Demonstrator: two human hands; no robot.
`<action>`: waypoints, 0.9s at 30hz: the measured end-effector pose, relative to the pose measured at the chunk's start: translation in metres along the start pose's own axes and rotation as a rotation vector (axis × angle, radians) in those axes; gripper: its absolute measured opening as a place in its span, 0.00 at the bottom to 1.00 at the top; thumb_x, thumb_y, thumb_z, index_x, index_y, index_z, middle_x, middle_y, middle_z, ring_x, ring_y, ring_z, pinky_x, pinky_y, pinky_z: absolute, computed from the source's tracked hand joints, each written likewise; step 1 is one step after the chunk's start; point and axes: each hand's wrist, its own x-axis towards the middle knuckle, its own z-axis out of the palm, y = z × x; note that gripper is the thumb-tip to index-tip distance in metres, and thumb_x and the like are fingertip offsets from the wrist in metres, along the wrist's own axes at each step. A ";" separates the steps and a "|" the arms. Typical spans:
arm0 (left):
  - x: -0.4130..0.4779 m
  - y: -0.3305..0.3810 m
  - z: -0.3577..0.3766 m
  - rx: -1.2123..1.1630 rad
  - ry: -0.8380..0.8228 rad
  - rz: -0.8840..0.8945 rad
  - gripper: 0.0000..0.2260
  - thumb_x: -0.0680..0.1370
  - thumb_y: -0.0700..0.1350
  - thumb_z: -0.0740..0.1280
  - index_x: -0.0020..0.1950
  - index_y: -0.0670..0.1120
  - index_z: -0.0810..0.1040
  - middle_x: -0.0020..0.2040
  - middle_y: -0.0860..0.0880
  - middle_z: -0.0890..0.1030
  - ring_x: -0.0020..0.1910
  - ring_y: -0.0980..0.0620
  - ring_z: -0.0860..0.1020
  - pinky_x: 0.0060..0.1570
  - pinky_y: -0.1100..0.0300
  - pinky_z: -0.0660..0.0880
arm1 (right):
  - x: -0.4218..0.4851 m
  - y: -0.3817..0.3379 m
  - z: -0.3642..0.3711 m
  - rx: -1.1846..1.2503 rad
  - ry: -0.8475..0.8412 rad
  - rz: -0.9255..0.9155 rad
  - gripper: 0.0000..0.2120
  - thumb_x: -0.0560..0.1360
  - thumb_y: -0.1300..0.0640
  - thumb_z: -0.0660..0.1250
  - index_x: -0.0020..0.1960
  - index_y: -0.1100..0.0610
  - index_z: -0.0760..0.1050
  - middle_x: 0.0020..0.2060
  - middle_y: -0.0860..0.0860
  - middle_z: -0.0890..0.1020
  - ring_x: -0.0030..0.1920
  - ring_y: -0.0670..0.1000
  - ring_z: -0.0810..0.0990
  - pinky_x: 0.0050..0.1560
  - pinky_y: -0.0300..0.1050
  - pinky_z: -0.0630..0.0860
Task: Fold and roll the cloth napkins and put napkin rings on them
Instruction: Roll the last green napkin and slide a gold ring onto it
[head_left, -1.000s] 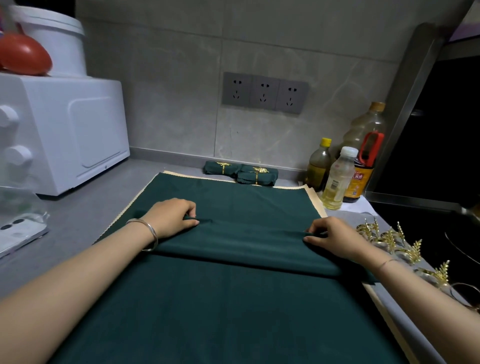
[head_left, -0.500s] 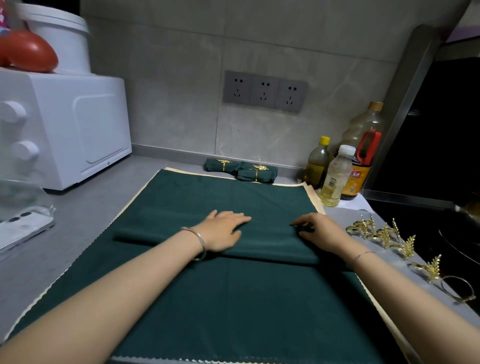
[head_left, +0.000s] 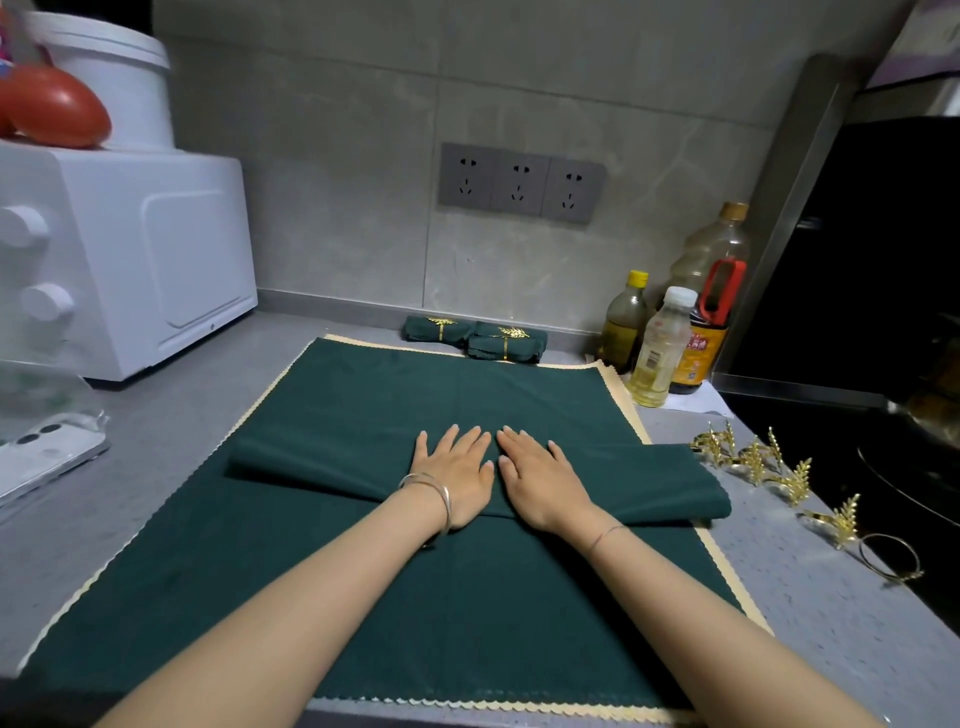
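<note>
I press my left hand (head_left: 457, 470) and right hand (head_left: 540, 480) flat, side by side, mid-band on the folded green napkin (head_left: 311, 462) lying across the spread cloth (head_left: 493, 623); it looks soft and limp, so I'd grip its near edge.

The left hand (head_left: 457, 475) and right hand (head_left: 540, 480) lie flat, hiding the middle of the folded napkin (head_left: 311, 462). The phone (head_left: 47, 457), near left, runs past the edge. Labels on the bottles (head_left: 660, 353), far right, are too small to read.
</note>
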 end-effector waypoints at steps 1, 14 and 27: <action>0.001 0.000 0.000 0.004 -0.010 -0.004 0.23 0.83 0.51 0.43 0.78 0.49 0.45 0.78 0.54 0.45 0.77 0.52 0.42 0.74 0.45 0.39 | -0.002 0.006 -0.001 -0.002 -0.007 0.001 0.24 0.83 0.51 0.45 0.78 0.54 0.50 0.77 0.47 0.52 0.77 0.46 0.48 0.74 0.47 0.42; 0.001 0.001 0.001 0.000 -0.002 -0.010 0.23 0.83 0.51 0.43 0.78 0.50 0.45 0.78 0.55 0.46 0.77 0.52 0.43 0.74 0.44 0.39 | -0.040 0.126 -0.040 -0.010 -0.028 0.256 0.28 0.82 0.45 0.47 0.78 0.56 0.48 0.77 0.51 0.50 0.77 0.48 0.49 0.74 0.41 0.45; -0.001 0.003 0.000 0.021 -0.013 -0.052 0.25 0.82 0.52 0.43 0.78 0.47 0.43 0.78 0.53 0.43 0.77 0.53 0.43 0.74 0.45 0.39 | -0.004 0.010 -0.015 0.012 -0.046 0.066 0.24 0.83 0.50 0.46 0.77 0.57 0.53 0.77 0.52 0.53 0.77 0.50 0.50 0.74 0.49 0.45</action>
